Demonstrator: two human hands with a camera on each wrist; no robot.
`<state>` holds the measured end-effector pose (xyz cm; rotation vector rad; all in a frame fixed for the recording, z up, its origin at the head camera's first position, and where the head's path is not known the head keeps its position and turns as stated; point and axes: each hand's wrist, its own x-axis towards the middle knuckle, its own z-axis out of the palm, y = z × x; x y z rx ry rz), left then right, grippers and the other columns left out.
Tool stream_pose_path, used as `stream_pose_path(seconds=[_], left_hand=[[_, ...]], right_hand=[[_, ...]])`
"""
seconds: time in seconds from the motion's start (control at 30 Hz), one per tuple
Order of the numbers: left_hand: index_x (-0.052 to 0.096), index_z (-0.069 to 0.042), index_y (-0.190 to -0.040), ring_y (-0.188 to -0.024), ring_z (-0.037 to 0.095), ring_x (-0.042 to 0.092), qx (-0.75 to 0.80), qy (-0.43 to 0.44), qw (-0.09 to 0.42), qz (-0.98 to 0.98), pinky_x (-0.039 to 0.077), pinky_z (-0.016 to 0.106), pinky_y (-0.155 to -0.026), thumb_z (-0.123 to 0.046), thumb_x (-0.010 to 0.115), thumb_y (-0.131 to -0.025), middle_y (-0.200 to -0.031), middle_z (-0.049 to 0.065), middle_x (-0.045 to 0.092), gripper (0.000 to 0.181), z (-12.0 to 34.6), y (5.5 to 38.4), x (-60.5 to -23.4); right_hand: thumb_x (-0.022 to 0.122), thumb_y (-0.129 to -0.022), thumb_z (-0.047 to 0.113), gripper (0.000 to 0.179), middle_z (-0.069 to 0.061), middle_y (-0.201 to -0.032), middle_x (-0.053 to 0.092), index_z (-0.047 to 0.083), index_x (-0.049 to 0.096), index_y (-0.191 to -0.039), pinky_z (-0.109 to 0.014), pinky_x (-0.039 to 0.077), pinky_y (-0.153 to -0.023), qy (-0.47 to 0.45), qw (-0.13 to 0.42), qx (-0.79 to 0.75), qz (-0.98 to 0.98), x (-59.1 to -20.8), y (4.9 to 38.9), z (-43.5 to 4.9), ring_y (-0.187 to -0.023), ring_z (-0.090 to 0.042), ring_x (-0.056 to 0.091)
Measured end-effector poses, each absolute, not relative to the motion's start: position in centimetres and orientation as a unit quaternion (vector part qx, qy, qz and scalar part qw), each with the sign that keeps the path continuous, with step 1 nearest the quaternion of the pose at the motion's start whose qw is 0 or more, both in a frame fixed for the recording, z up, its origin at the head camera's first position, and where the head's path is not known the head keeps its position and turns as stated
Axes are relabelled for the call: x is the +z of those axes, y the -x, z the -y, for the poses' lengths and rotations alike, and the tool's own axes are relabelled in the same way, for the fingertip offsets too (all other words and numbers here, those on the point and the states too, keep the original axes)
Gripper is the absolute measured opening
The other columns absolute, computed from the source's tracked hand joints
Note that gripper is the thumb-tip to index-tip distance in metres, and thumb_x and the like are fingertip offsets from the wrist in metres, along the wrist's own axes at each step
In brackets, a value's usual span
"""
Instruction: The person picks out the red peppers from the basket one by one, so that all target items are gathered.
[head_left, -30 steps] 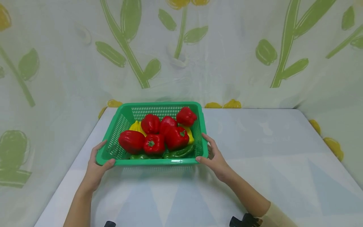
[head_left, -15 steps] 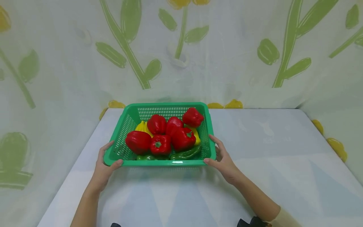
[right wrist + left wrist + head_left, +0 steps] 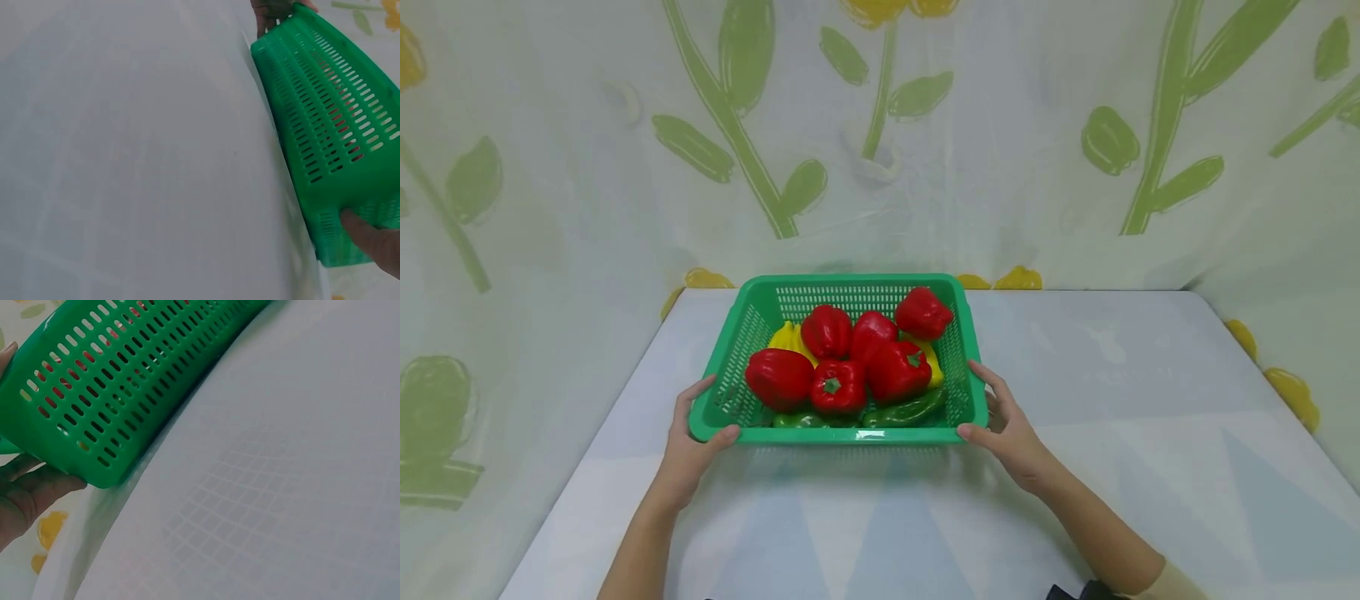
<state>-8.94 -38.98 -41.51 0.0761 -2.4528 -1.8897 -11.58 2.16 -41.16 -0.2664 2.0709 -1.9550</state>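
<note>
A green slotted plastic basket (image 3: 850, 436) is held level between both hands near the far side of the table. Piled inside it are several red bell peppers (image 3: 839, 387), a yellow bunch that looks like bananas (image 3: 792, 340), another yellow piece (image 3: 934, 362) and a long green pepper (image 3: 910, 410). My left hand (image 3: 691, 454) grips the near left corner, thumb on the rim; its fingers reach under the end wall in the left wrist view. The right hand (image 3: 1011, 435) holds the near right corner the same way. Close over the tabletop lies the basket's base (image 3: 109, 478).
The table (image 3: 1135, 367) has a pale cover with blue triangles and extends to the right of the basket. Behind it hangs a white curtain (image 3: 1000, 167) with green plants and yellow flowers, close past the basket's far rim. More curtain flanks both sides.
The basket has moved to the right across the table with both hands holding it, more in the first half second than since. Its contents keep their arrangement.
</note>
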Motion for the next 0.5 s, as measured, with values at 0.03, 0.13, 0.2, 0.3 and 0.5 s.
stream_pose_path(seconds=[0.03, 0.13, 0.2, 0.3, 0.5], left_hand=[[0.017, -0.026, -0.145, -0.112, 0.006, 0.039, -0.61, -0.025, 0.02, 0.792, 0.047, 0.011, -0.079, -0.009, 0.06, -0.089, -0.139, 0.008, 0.026, 0.072, 39.04, 8.93, -41.47], [0.017, -0.025, -0.144, -0.113, 0.006, 0.038, -0.609, -0.023, 0.011, 0.793, 0.046, 0.011, -0.08, -0.009, 0.06, -0.089, -0.14, 0.01, 0.025, 0.072, 39.2, 8.92, -41.38], [0.016, -0.025, -0.144, -0.113, 0.006, 0.038, -0.61, -0.017, 0.008, 0.792, 0.046, 0.011, -0.08, -0.009, 0.06, -0.089, -0.141, 0.011, 0.025, 0.072, 39.26, 8.98, -41.29], [0.016, -0.023, -0.145, -0.113, 0.005, 0.04, -0.609, -0.011, 0.005, 0.793, 0.046, 0.012, -0.081, -0.01, 0.06, -0.089, -0.141, 0.013, 0.027, 0.072, 39.31, 9.1, -41.21], [0.017, -0.02, -0.144, -0.112, 0.006, 0.043, -0.613, -0.016, 0.0, 0.79, 0.046, 0.012, -0.082, -0.009, 0.06, -0.089, -0.138, 0.014, 0.031, 0.071, 39.39, 9.3, -41.27]], right_hand=[[0.062, -0.088, 0.011, 0.08, -0.018, -0.155, 0.014, 0.027, 0.014, -0.15, -0.047, 0.045, -0.095, 0.096, 0.14, -0.678, -0.715, -41.24, 11.59, -2.18, -0.138, -0.043, 0.022], [0.061, -0.088, 0.01, 0.08, -0.019, -0.154, 0.014, 0.026, 0.013, -0.15, -0.04, 0.047, -0.093, 0.102, 0.142, -0.683, -0.71, -41.31, 11.55, -2.22, -0.137, -0.044, 0.024], [0.061, -0.089, 0.01, 0.08, -0.019, -0.154, 0.014, 0.026, 0.013, -0.15, -0.035, 0.049, -0.091, 0.104, 0.142, -0.685, -0.707, -41.24, 11.49, -2.23, -0.136, -0.045, 0.026], [0.061, -0.089, 0.009, 0.08, -0.021, -0.154, 0.014, 0.026, 0.012, -0.15, -0.029, 0.049, -0.088, 0.107, 0.14, -0.69, -0.702, -41.02, 11.37, -2.2, -0.134, -0.046, 0.028], [0.059, -0.091, 0.008, 0.079, -0.022, -0.153, 0.014, 0.025, 0.011, -0.151, -0.026, 0.049, -0.087, 0.115, 0.141, -0.692, -0.699, -40.76, 11.26, -2.08, -0.134, -0.046, 0.027]])
